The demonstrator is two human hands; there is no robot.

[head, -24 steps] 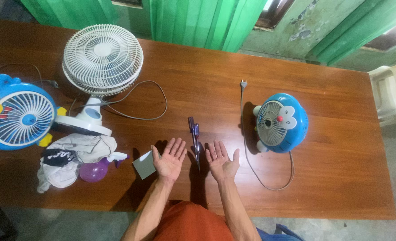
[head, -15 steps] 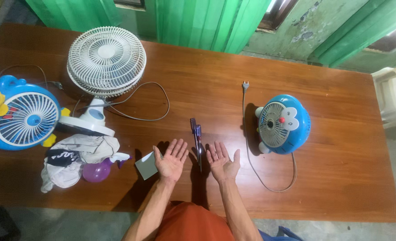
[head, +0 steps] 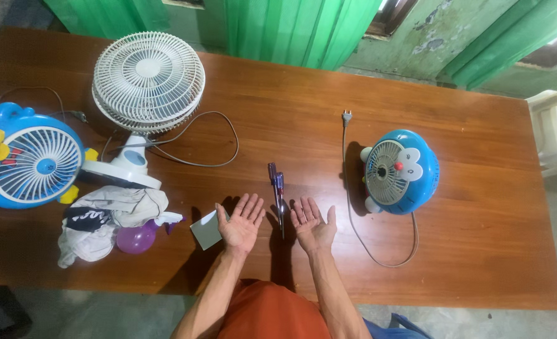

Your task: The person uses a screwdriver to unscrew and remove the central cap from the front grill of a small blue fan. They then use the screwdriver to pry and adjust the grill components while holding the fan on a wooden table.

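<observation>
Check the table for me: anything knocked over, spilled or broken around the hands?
Nothing looks spilled or broken. Both hands, left hand and right hand, are open, palms up and empty, with the screwdrivers lying between them. The small blue fan lies unplugged, its plug loose on the table.

We see soft, even daylight over the table point(head: 291, 100), brightest along the far side, where its wood carries a pale sheen. Shadows fall toward us: dark patches lie under the left hand point(head: 241, 221) and right hand point(head: 311, 223). Focus is sharp in the middle, and we note wide-angle bending at the edges.
</observation>
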